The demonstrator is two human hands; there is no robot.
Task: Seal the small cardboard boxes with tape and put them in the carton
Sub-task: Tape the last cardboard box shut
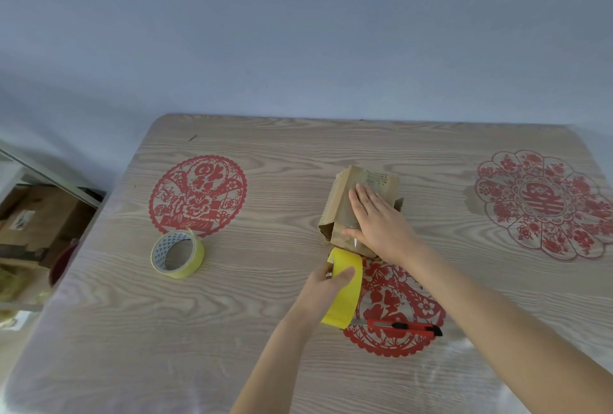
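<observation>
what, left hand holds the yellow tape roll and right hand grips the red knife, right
No: the head view shows the right hand flat on the cardboard box; the red knife lies untouched. The left hand does hold the yellow tape roll.

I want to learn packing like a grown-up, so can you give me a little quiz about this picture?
1. True or false: the right hand lies flat on the small cardboard box.
2. Which grips the yellow tape roll? A the left hand; B the right hand; C neither.
3. Fill in: the red tool beside that roll is a utility ____.
Key: 1 true; 2 A; 3 knife.
</observation>
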